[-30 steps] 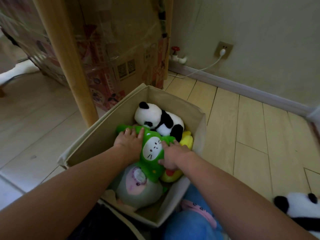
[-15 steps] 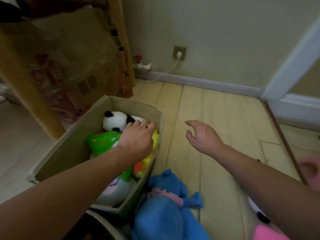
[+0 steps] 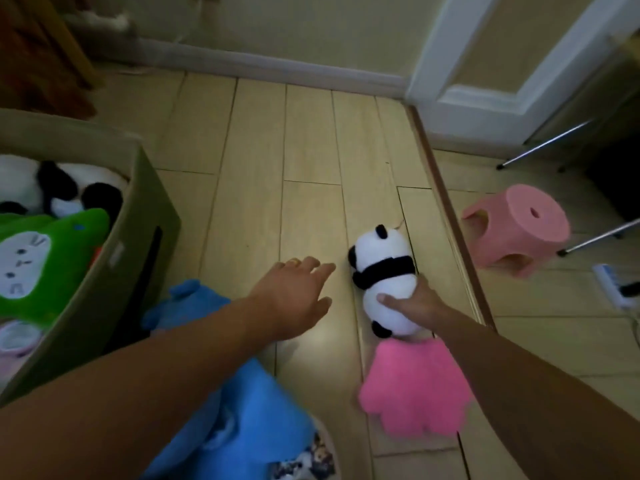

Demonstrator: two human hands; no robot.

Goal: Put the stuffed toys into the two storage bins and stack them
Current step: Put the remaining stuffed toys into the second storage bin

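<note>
From the head camera, a small panda toy [image 3: 382, 282] lies on the pale plank floor [image 3: 311, 140] just right of centre, its head toward twelve o'clock. The right hand [image 3: 414, 303] grips its white lower body, thumb curled over the near side and the other fingers hidden behind the plush. The left hand [image 3: 294, 292] hangs above the floor at the panda's nine o'clock, fingers straight and spread, holding nothing, with a ring on one finger.

At the panda's six o'clock, touching its foot, lies a fluffy pink paw-shaped plush [image 3: 415, 389]. A soft blue stuffed toy [image 3: 249, 410] sprawls at the frame's seven o'clock, partly under the left forearm. The beige fabric storage bin [image 3: 138, 223] stands at nine o'clock, already holding a larger panda [image 3: 62, 188], a green plush [image 3: 45, 261] with a white face patch, and a pale toy at its near edge.

Toward three o'clock, beyond a wooden floor strip, stands a round pink plastic stool [image 3: 519, 226] with a hole in its seat.
</note>
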